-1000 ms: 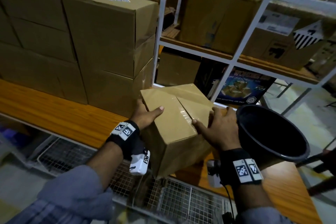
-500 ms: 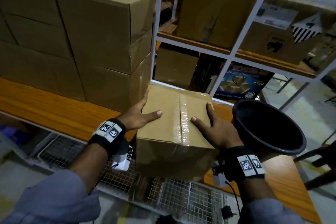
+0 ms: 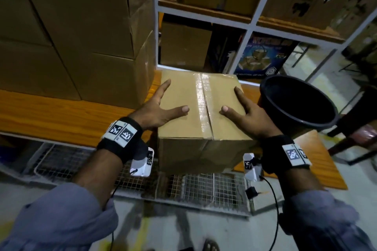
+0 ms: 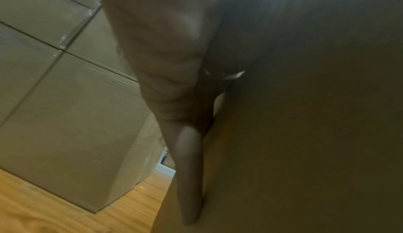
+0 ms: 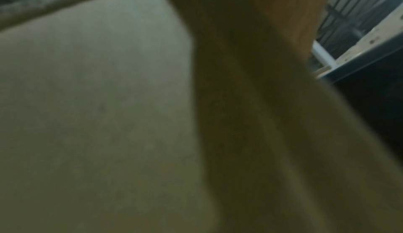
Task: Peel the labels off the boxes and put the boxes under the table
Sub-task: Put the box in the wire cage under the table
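Nearest the camera, below the sleeves: wire mesh shelving (image 3: 204,187) under the table's front edge, likely where to put the carton. Just above it, clamped between two hands at the front edge of the orange wooden table (image 3: 51,112): a taped brown cardboard box (image 3: 189,112), near face overhanging the edge.

Left hand (image 3: 157,112) spread flat against the box's left side, thumb laid across the top, fingers straight and pressing rather than curling; confirmed from the left wrist view, fingers (image 4: 189,167) lying flush along the cardboard. Right hand (image 3: 246,116) mirrored on the right side, thumb on top, fingers straight. Right wrist view too blurred to add anything.

No label visible on the top or the near face; only a clear tape seam (image 3: 203,108) running front to back.

Probably stiff-walled and sealed, so squeeze-tolerant at the sides; weight unknown, but two-handed palm pressure suggests moderate load. Smooth cardboard and glossy tape likely slippery, so best held low on opposite side faces or hooked beneath the bottom edges, away from the tape.

Just right of the box: a black bucket (image 3: 297,102), close to the right hand, a snag risk. Left and behind: stacked large cartons (image 3: 81,36). Farther back: a white-framed rack (image 3: 244,26) with more cartons.
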`<state>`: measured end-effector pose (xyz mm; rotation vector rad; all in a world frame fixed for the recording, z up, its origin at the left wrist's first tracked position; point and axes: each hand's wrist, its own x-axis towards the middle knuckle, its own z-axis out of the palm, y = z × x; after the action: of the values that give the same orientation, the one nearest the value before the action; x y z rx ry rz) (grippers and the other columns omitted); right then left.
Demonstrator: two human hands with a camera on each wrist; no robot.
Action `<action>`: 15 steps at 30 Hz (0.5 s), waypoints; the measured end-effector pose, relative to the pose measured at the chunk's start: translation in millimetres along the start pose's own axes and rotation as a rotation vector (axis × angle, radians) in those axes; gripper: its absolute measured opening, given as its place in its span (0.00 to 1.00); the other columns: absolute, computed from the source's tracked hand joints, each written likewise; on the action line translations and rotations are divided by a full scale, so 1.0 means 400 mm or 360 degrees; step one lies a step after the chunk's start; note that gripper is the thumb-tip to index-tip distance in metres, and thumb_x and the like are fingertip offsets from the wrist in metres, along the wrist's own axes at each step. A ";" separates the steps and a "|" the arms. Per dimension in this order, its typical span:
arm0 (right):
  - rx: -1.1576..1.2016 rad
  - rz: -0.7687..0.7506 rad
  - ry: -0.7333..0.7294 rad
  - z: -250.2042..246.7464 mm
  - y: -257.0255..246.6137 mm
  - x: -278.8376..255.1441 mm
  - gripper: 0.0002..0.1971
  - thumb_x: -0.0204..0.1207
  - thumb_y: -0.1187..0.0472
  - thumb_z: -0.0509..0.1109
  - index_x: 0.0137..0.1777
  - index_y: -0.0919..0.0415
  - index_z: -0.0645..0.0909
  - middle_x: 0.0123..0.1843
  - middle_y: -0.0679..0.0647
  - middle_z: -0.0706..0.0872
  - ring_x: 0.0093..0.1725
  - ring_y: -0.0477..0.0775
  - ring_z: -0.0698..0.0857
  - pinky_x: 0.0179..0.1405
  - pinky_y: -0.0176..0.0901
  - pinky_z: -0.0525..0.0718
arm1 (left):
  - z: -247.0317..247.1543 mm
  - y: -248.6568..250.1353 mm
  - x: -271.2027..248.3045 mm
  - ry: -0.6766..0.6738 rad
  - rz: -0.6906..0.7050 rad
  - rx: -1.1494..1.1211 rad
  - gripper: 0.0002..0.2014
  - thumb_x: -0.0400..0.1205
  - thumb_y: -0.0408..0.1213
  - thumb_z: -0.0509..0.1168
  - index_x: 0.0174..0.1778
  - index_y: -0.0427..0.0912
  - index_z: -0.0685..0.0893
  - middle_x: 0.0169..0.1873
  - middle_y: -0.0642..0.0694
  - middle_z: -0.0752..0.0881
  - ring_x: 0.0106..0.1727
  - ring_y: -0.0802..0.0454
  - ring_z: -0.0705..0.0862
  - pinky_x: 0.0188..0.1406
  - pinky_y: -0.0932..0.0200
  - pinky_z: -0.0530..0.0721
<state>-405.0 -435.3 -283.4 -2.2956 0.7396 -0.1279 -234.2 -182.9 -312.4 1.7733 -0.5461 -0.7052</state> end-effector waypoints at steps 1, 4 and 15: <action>-0.0023 0.0016 0.0025 0.004 0.002 -0.014 0.52 0.68 0.17 0.68 0.89 0.25 0.49 0.88 0.50 0.71 0.74 0.58 0.79 0.68 0.51 0.77 | -0.001 -0.004 -0.003 -0.0023 0.0008 0.0003 0.60 0.68 0.59 0.83 0.88 0.73 0.48 0.75 0.53 0.74 0.73 0.49 0.78 0.75 0.36 0.80; -0.0053 0.0047 0.0095 0.012 0.002 -0.055 0.49 0.71 0.19 0.67 0.89 0.25 0.49 0.87 0.52 0.72 0.77 0.61 0.79 0.74 0.55 0.76 | -0.002 -0.015 -0.023 -0.0042 0.0067 0.0046 0.60 0.67 0.62 0.83 0.88 0.74 0.49 0.74 0.55 0.74 0.73 0.50 0.78 0.77 0.37 0.78; -0.0072 -0.0139 0.0243 0.040 0.019 -0.194 0.48 0.76 0.24 0.69 0.90 0.26 0.45 0.80 0.54 0.81 0.71 0.60 0.84 0.75 0.55 0.81 | 0.032 -0.037 -0.172 0.0055 0.0265 0.0169 0.56 0.69 0.64 0.82 0.83 0.85 0.48 0.85 0.53 0.68 0.80 0.48 0.74 0.78 0.34 0.76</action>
<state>-468.5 -387.8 -291.3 -2.3817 0.7248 -0.3327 -292.2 -141.3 -316.2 1.8102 -0.7096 -0.5377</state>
